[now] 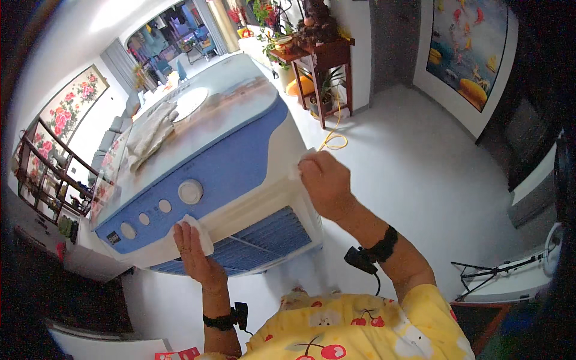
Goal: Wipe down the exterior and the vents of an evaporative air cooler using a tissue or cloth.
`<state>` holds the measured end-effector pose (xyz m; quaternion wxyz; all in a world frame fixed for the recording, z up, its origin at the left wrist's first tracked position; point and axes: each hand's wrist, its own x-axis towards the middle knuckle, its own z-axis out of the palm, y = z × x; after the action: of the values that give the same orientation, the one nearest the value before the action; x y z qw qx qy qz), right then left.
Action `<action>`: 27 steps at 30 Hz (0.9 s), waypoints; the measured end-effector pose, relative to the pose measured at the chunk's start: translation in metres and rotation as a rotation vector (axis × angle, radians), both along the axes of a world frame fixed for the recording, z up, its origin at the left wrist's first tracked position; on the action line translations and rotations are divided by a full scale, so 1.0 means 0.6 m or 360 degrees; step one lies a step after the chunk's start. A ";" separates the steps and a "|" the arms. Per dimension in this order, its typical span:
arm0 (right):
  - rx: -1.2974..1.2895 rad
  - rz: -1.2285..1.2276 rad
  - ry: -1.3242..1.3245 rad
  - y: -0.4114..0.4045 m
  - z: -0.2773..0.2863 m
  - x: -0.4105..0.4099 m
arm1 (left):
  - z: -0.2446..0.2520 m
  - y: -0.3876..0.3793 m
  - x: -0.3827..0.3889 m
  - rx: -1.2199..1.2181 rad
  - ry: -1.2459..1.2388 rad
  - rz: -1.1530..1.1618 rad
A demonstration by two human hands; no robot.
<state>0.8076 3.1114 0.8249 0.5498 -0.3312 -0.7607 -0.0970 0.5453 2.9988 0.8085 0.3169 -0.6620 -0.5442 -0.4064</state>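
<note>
Before me stands a blue and cream appliance with a louvred front grille [270, 236], which looks like an air cooler. My left hand [193, 252] lies with extended fingers on a white cloth or tissue [200, 231], against the cream band below the round knobs. The largest knob [191, 191] is above that hand. My right hand [325, 182] is closed on another white cloth or tissue [308, 154] at the appliance's right edge. A crumpled greyish cloth [152, 135] rests on the glossy top [234, 96], near a round white plate-like thing [191, 102].
A dark wooden stand [311, 58] with plants is beyond the appliance, and a yellow cord [334, 140] runs on the floor. Wooden shelving [54, 180] stands at left. At lower right, a black tripod [495, 271] lies on a white surface.
</note>
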 end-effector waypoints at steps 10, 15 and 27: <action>-0.0041 0.0097 -0.0091 0.018 0.033 0.043 | -0.013 0.012 0.021 0.0142 -0.0339 0.0059; 0.0060 0.0196 -0.0080 0.050 0.049 0.027 | -0.017 0.020 0.021 0.0258 -0.0311 0.0036; 0.0282 0.0779 -0.0295 0.146 0.077 0.050 | -0.039 0.068 0.048 0.0564 -0.0505 0.0387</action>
<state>0.8378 3.1993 0.8713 0.5117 -0.0778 -0.8537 -0.0574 0.5739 3.0394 0.7849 0.3850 -0.4540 -0.5830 -0.5530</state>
